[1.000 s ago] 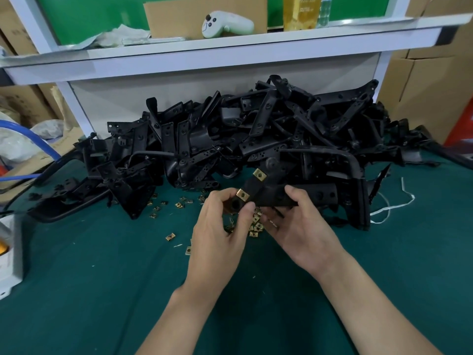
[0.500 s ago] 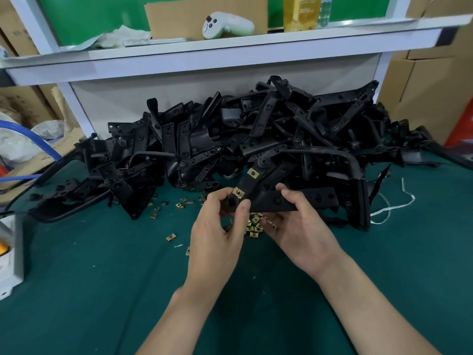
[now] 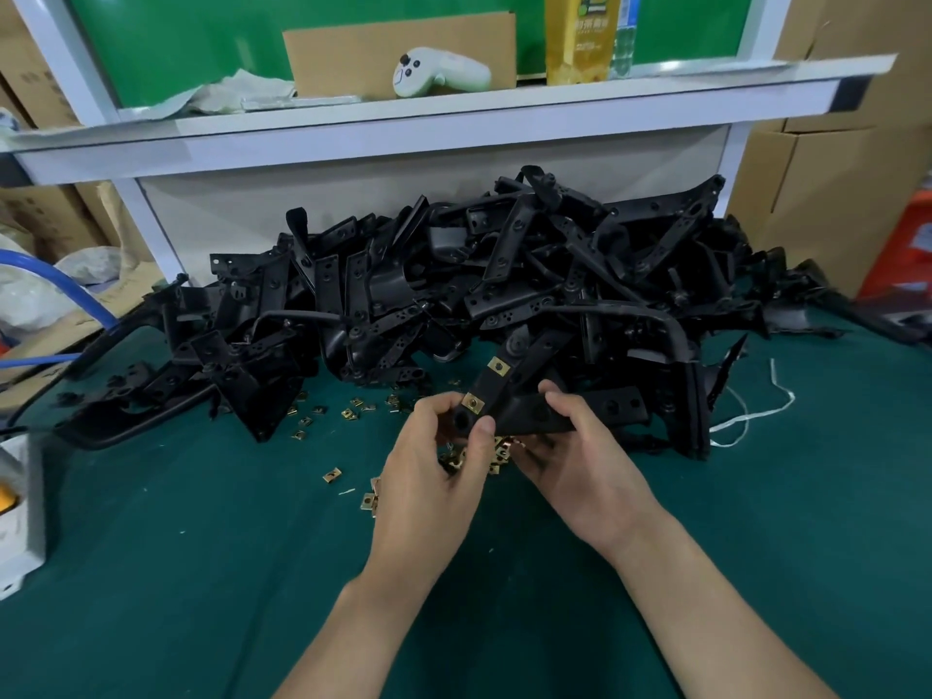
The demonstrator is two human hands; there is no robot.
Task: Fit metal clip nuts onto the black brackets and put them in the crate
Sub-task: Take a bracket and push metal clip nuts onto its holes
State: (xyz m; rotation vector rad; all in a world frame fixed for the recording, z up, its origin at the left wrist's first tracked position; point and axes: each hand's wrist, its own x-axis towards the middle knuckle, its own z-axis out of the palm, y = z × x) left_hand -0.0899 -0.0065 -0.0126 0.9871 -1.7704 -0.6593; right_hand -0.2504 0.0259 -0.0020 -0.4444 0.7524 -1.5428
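Observation:
Both hands hold one black bracket (image 3: 524,411) just above the green table. My left hand (image 3: 428,476) pinches its near end, thumb and forefinger around a brass clip nut (image 3: 473,403) seated there. A second clip nut (image 3: 499,366) sits higher up the same arm. My right hand (image 3: 580,461) grips the bracket's lower bar from the right. Loose clip nuts (image 3: 348,413) lie scattered on the cloth, with a small heap (image 3: 497,454) under my hands. A big pile of black brackets (image 3: 504,295) fills the back of the table. No crate is in view.
A white shelf (image 3: 454,128) overhangs the pile, carrying a white controller (image 3: 439,73), cardboard and a yellow carton. A white box (image 3: 20,517) sits at the left edge, blue hose (image 3: 60,290) behind it. White string (image 3: 751,411) lies at right. Cardboard boxes (image 3: 832,184) stand beyond.
The bracket has shifted slightly up and left in my hands. My left thumb and finger have closed tighter around the lower clip nut. My right hand has slid a little along the lower bar.

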